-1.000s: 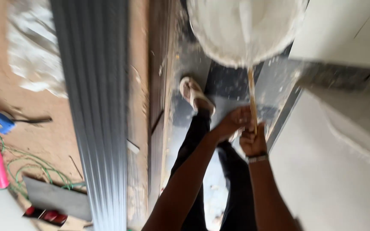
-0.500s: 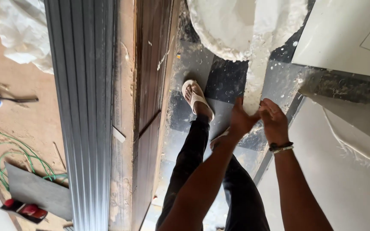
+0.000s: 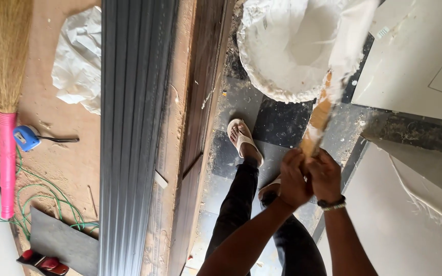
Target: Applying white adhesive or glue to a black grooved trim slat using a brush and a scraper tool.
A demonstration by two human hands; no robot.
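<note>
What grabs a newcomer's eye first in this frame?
Top centre, a big round tub caked in white paste, with a paste-coated wooden stick slanting down from it. Lower centre, the left hand and right hand clasp the stick's lower end, above a sandalled foot on the dark floor. At far left, a broom with a pink handle lies beside a blue tape measure.

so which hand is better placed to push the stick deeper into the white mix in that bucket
Probably the right hand: it grips the wooden stick slightly higher, nearer the bucket. The left hand clasps the stick's end beside it and looks better suited to steadying. The difference is small.
</note>
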